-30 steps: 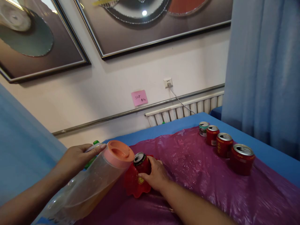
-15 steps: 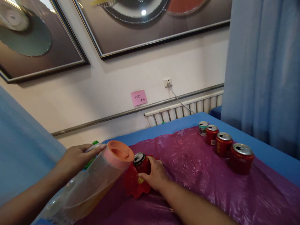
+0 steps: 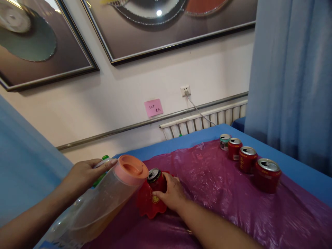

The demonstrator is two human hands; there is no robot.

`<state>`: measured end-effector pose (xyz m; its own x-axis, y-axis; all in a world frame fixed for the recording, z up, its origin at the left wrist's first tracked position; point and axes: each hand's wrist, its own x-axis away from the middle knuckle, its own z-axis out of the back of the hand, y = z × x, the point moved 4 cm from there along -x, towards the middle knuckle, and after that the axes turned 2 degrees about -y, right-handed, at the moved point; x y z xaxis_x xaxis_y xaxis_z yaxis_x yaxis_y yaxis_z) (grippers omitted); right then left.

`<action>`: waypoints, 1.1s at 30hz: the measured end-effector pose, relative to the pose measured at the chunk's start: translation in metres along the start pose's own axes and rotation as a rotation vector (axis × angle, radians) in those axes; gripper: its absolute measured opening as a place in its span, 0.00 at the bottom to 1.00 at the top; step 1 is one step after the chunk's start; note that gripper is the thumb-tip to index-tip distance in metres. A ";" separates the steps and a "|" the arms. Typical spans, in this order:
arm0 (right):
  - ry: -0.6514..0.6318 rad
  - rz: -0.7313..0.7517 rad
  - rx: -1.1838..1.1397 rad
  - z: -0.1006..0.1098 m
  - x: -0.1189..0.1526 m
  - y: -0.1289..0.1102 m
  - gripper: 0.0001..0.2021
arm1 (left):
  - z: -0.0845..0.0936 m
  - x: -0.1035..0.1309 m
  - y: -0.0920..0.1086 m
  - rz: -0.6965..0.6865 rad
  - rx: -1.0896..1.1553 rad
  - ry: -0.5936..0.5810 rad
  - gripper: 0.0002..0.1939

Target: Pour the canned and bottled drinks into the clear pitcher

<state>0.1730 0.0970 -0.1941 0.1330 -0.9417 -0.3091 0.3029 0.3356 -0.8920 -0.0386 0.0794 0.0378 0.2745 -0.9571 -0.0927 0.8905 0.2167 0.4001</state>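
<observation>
The left hand [image 3: 89, 171] grips the handle of a translucent plastic pitcher with an orange lid [image 3: 103, 207], tilted toward the can and partly filled with amber liquid. The right hand [image 3: 172, 192] is wrapped around a red cylindrical metal can with a black upper band [image 3: 157, 181], above a scalloped red dish [image 3: 150, 204] on the table [image 3: 212, 131].

Risk: excess pitcher tilt or lip misalignment could send liquid past the small can opening. Excess finger pressure could dent the thin can wall; a wet surface could cause slip.

The purple plastic sheet [image 3: 207, 180] is glossy and wrinkled; its folds could destabilise a can base.
</observation>
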 end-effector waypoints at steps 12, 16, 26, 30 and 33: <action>0.015 0.001 0.005 0.000 0.000 -0.001 0.33 | 0.000 0.003 0.004 0.000 -0.024 0.025 0.27; 0.006 -0.006 -0.005 -0.001 0.000 0.000 0.33 | 0.001 0.007 0.006 0.005 -0.011 0.014 0.28; 0.000 -0.011 -0.012 -0.003 0.000 0.002 0.33 | 0.000 0.005 0.003 -0.002 -0.044 0.020 0.30; 0.007 -0.011 -0.011 -0.003 0.000 0.003 0.33 | 0.000 0.007 0.005 -0.005 -0.021 0.023 0.29; 0.003 -0.008 -0.002 -0.002 0.000 0.001 0.33 | 0.000 0.008 0.004 0.000 0.018 0.041 0.28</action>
<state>0.1712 0.0974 -0.1963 0.1279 -0.9444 -0.3028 0.3023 0.3279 -0.8950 -0.0328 0.0727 0.0387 0.2893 -0.9484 -0.1295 0.8838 0.2126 0.4168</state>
